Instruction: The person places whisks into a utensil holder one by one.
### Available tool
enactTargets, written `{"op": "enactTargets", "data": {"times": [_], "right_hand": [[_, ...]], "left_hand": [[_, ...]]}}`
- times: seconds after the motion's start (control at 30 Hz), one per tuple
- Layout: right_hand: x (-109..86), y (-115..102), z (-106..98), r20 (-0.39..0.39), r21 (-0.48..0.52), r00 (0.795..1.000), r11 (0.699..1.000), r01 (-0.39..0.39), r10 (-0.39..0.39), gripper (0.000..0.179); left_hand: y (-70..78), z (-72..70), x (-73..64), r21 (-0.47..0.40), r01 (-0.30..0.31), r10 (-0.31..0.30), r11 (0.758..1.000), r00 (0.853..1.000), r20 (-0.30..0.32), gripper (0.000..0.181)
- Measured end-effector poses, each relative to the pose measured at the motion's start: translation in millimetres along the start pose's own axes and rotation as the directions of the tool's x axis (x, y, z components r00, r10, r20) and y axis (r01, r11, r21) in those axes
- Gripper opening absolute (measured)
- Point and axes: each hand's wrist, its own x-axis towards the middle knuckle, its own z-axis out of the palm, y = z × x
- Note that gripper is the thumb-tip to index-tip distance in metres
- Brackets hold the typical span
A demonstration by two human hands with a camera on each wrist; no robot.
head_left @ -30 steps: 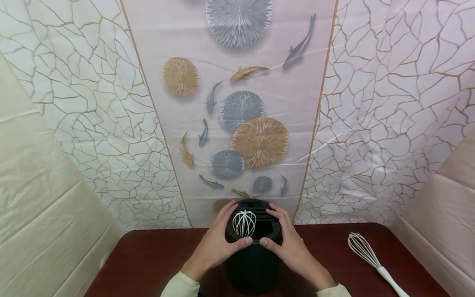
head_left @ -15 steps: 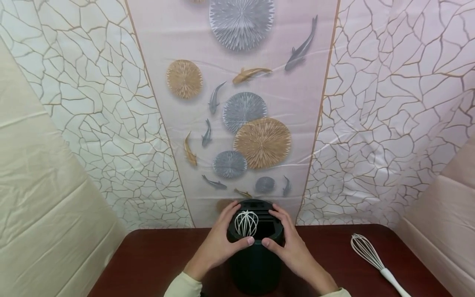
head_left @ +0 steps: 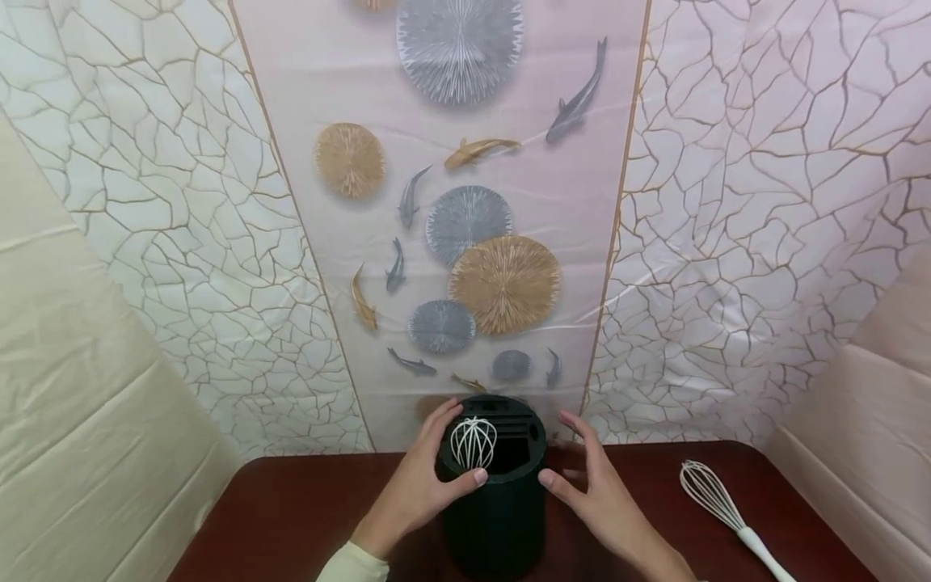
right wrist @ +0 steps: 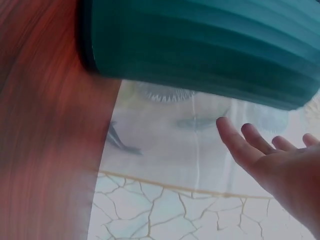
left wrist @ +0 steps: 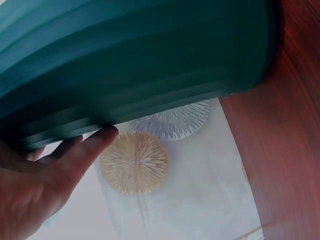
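Observation:
A dark green, ribbed utensil holder [head_left: 494, 525] stands upright on the table, its top split into compartments. The wire head of a small whisk [head_left: 473, 443] pokes out of its left compartment; the rest of that whisk is hidden inside. My left hand [head_left: 418, 477] holds the holder's left side, thumb at the front rim and fingers round towards the back. In the left wrist view a fingertip meets the holder's wall [left wrist: 150, 60]. My right hand [head_left: 604, 493] is just off the holder's right side, fingers spread. The right wrist view shows a gap between those fingers and the holder [right wrist: 200, 50].
To the right, a larger whisk [head_left: 727, 509] with a white handle lies on the dark red-brown table [head_left: 305, 517]. Behind the table hangs a patterned cloth [head_left: 465, 162] with fish and round motifs. Pale fabric panels [head_left: 87, 388] flank both sides.
My right hand has let go of the utensil holder and moved away to the right, its fingers spreading. The left hand keeps its hold. The view has shifted slightly.

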Motion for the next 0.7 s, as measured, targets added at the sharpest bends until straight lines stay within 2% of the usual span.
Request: {"op": "enactTargets", "data": {"times": [0.1,0.2,0.37,0.53,0.7], "right_hand": [[-4.0,-1.7,-9.1,-0.035,0.018,0.999,1.000,-0.022,0.022,0.054],[-5.7,-1.9,-20.3,-0.080,0.032,0.997,0.999,0.013,-0.011,0.038],[-8.8,2.2,-44.7,-0.109,0.037,0.992,0.997,0.073,-0.068,0.032],[-15.1,9.1,-72.1,-0.147,-0.076,0.982,0.992,0.105,-0.115,0.033],[-22.4,14.9,-101.8,-0.182,-0.197,0.979,0.979,0.058,-0.095,0.032]], "left_hand": [[-2.3,0.1,-1.8,0.025,0.010,-0.010,1.000,1.000,0.003,0.089],[-1.9,-0.5,-0.2,0.043,0.013,-0.013,0.999,1.000,0.004,0.089],[-1.2,-1.8,1.5,0.069,0.018,-0.018,0.997,1.000,0.013,0.089],[-0.9,-4.4,-1.2,0.084,0.024,-0.025,0.996,1.000,0.012,0.088],[-1.4,-5.3,-1.2,0.079,0.025,-0.028,0.997,0.999,0.036,0.089]]}}
